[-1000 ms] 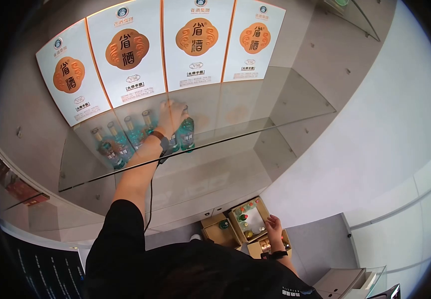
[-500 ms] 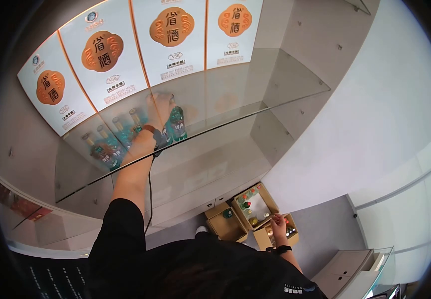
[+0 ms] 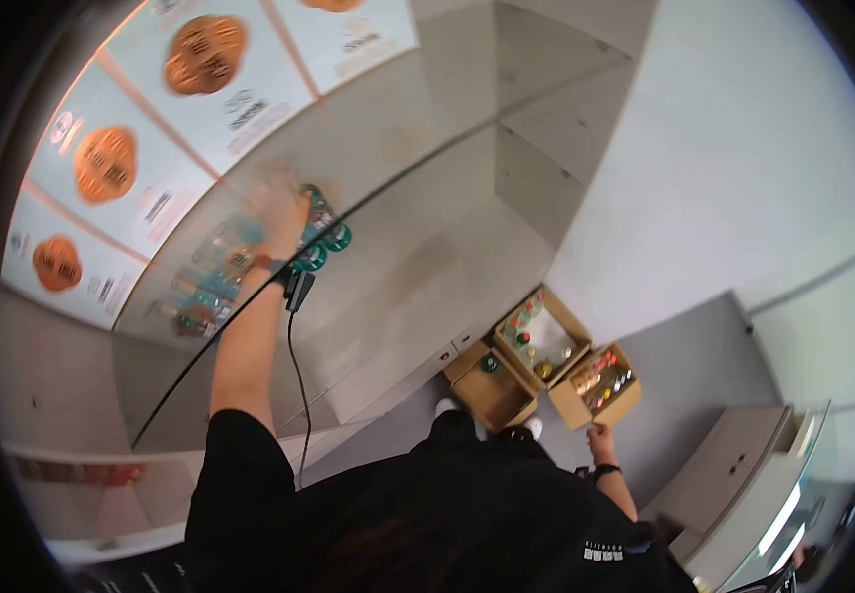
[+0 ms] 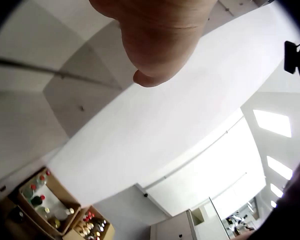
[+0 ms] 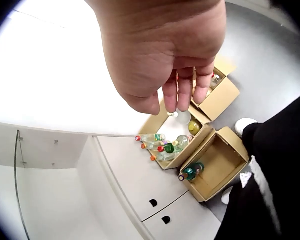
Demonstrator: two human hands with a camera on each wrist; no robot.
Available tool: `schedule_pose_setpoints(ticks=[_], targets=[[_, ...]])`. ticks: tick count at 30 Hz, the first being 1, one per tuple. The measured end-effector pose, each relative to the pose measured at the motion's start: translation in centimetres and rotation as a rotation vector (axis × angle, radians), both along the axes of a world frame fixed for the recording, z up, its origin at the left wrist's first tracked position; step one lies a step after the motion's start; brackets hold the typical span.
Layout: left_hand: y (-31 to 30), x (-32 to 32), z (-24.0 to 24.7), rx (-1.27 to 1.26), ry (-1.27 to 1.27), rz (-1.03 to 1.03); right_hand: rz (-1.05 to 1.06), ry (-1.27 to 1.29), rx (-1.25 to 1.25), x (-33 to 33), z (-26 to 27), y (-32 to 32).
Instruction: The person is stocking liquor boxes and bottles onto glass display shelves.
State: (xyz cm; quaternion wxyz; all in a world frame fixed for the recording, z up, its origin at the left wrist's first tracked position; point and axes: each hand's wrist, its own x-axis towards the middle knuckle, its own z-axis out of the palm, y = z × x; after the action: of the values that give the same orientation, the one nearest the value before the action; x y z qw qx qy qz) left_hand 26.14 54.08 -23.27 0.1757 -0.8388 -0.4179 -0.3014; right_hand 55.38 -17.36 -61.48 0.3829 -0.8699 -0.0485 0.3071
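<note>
My left hand (image 3: 277, 203), motion-blurred in the head view, is behind the glass shelf's front edge among teal glass bottles. Two bottles, one of them this teal bottle (image 3: 318, 206), stand just right of it, with their round bases close to the edge. More teal bottles (image 3: 212, 272) line up on its left. In the left wrist view only the heel and thumb side of the left hand (image 4: 157, 42) show; its fingertips are hidden, and I cannot tell whether they grip a bottle. My right hand (image 5: 165, 60) hangs low with fingers loosely bent and nothing in it.
White boxes with orange emblems (image 3: 161, 148) back the glass shelf (image 3: 398, 128). On the floor are a carton with one teal bottle (image 3: 492, 395), a carton of mixed bottles (image 3: 571, 321) and a carton of red- and gold-topped items (image 3: 571, 407). A cable (image 3: 301, 385) trails from the left wrist.
The head view has swung right and down, so the shelf slides left and more floor appears. My left hand has shifted away from the rightmost bottle. The right hand stays low.
</note>
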Motion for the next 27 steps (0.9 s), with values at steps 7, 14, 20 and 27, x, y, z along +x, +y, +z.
schedule_pose_setpoints(ticks=[7,14,20,27], targets=[[-15.7,7.8,0.7,-0.051,0.035,-0.328,-0.064,0.145,0.013,-2.2,3.5,3.9],[-26.0,13.5,-9.5,-0.527,0.263,-0.881,-0.019,0.241,0.227,-2.8,2.4,6.6],[-29.4,17.4,-22.4,-0.856,0.358,-0.873,-0.158,0.325,0.378,-3.6,1.1,5.1],[-28.4,20.8,-40.3,-1.13,0.437,-0.479,-0.434,0.425,0.303,-5.6,-0.3,-1.5]])
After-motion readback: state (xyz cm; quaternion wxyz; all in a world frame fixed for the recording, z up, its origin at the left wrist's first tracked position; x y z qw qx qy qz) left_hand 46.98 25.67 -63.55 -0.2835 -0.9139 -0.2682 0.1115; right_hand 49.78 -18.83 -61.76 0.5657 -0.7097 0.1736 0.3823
